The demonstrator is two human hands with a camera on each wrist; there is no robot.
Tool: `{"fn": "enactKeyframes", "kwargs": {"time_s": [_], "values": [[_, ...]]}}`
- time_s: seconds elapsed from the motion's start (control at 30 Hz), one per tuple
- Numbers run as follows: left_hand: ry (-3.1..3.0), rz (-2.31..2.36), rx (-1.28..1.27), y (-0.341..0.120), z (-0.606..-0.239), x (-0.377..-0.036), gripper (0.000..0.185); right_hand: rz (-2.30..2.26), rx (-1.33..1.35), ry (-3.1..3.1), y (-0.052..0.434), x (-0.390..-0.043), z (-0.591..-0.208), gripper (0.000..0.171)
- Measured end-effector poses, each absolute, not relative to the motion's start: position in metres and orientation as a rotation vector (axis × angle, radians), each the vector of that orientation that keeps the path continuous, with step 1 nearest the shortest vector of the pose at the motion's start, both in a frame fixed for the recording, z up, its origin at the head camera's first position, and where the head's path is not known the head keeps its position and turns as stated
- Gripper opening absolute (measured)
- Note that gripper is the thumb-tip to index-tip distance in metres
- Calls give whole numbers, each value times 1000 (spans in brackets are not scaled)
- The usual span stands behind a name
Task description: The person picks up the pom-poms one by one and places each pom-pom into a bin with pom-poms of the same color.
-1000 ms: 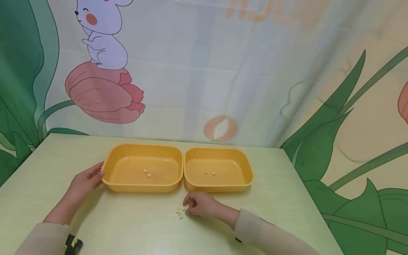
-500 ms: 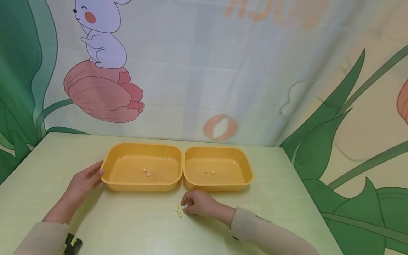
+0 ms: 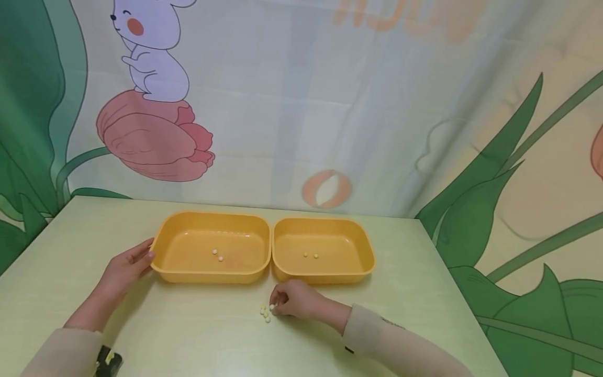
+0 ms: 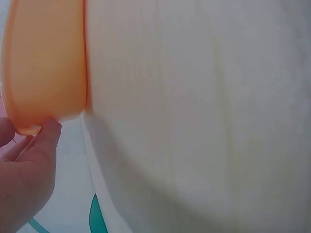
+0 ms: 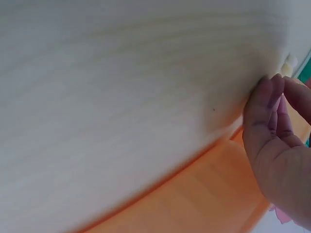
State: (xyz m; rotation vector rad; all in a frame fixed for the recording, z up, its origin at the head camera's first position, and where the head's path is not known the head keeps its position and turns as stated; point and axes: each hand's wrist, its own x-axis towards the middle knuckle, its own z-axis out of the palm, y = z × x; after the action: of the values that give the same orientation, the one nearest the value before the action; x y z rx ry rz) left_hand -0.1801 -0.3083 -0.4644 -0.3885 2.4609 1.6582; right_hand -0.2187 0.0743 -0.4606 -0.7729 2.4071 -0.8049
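The left hand [image 3: 123, 272] holds the left end of the larger yellow-orange tray [image 3: 207, 277]; in the left wrist view the thumb and fingers [image 4: 46, 141] pinch its rim. The right hand [image 3: 301, 299] is low over the table in front of the smaller yellow-orange tray [image 3: 325, 277]. Its thumb and index finger pinch a small white bead [image 3: 272, 307] at the edge of a little cluster of white and yellow beads [image 3: 266, 314]. In the right wrist view the fingertips [image 5: 276, 83] come together, with pale beads [image 5: 290, 63] just past them.
Two pinkish-white beads [image 3: 220, 258] lie in the larger tray and two yellow beads [image 3: 316, 256] in the smaller one. The trays stand side by side on a pale green table [image 3: 198, 335]. Behind it hangs a printed curtain [image 3: 254, 115] with a rabbit and flowers.
The right thumb and index finger have closed in slightly on the white bead at the cluster's edge. The left hand and both trays have stayed in place.
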Motion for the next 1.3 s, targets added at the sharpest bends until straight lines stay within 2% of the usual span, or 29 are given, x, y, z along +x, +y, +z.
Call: {"fn": "enactKeyframes", "kwargs": {"time_s": [0.77, 0.97, 1.3], "values": [[2435, 1669, -400, -308, -464, -181, 64, -986, -798, 2301, 75, -225, -388, 10], [2431, 1661, -391, -309, -462, -181, 64, -987, -808, 2302, 71, -234, -372, 8], [2440, 1670, -394, -309, -463, -182, 64, -1029, -717, 2272, 59, -258, -342, 17]]}}
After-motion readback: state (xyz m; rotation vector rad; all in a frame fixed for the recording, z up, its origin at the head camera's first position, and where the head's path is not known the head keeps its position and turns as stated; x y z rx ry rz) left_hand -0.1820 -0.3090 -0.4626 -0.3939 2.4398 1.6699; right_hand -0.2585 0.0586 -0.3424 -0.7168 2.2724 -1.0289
